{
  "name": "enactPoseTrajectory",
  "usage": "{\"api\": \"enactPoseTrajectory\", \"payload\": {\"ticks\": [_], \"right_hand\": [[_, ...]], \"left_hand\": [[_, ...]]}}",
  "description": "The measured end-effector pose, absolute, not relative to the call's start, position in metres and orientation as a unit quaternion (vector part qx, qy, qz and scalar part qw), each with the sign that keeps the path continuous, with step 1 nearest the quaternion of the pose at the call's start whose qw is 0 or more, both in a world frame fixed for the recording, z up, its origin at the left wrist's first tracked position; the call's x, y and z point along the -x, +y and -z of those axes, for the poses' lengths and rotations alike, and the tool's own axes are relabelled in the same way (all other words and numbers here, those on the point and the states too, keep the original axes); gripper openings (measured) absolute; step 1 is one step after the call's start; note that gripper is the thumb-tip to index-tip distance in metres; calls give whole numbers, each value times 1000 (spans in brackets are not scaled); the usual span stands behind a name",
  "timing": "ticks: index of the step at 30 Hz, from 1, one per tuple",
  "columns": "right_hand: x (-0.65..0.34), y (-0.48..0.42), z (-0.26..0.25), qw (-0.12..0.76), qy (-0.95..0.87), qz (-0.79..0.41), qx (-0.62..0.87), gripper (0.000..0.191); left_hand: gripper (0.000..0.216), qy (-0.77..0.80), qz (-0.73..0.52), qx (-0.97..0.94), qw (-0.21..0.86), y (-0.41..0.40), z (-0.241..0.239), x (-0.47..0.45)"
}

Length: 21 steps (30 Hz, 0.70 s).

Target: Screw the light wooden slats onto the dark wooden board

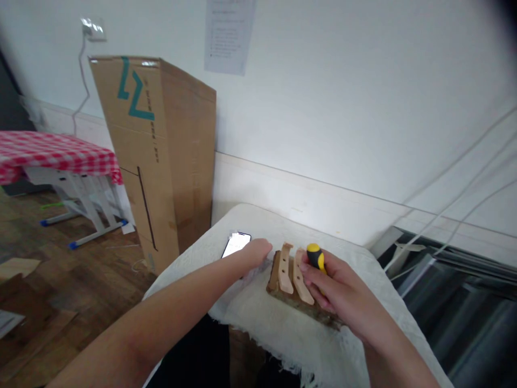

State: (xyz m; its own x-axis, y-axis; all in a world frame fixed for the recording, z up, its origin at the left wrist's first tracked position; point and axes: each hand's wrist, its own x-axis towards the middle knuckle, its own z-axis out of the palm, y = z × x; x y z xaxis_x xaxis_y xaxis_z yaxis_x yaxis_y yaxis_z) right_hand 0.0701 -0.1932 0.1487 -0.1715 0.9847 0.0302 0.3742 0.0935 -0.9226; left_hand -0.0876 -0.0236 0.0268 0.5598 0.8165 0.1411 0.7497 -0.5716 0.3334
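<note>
My right hand [337, 283] is closed around a yellow-and-black handled screwdriver [314, 252], and only its handle can be made out. The thumb and fingers of that hand also reach a curved wooden piece with drilled holes [301, 280]. A similar curved wooden piece [284, 269] lies just left of it. Both rest on a brown, rough-edged block [283, 297]. On the cloth left of the block, my left hand [257, 253] is closed, its fingers curled; whatever they hold, if anything, is hidden. Partly behind my left wrist lies a phone with a lit screen [236, 243].
A white fringed cloth [258, 318] covers the small table. To the left stands a tall cardboard box [189, 161], and beyond it a table with a red checked cloth [60, 153]. Dark framed panels [464, 302] and white cables lie at the right. A wall [343, 108] rises behind.
</note>
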Motion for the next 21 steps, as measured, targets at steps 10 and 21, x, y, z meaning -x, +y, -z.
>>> {"api": "enactPoseTrajectory", "payload": {"ticks": [10,21], "right_hand": [[-151,-172,-145,493,-600,-380,502,26],[-209,-133,-79,666,-505,-339,432,18]], "left_hand": [[28,435,-178,-877,94,-14,-51,85],[14,255,-338,-871,248,-80,-116,-17]]}}
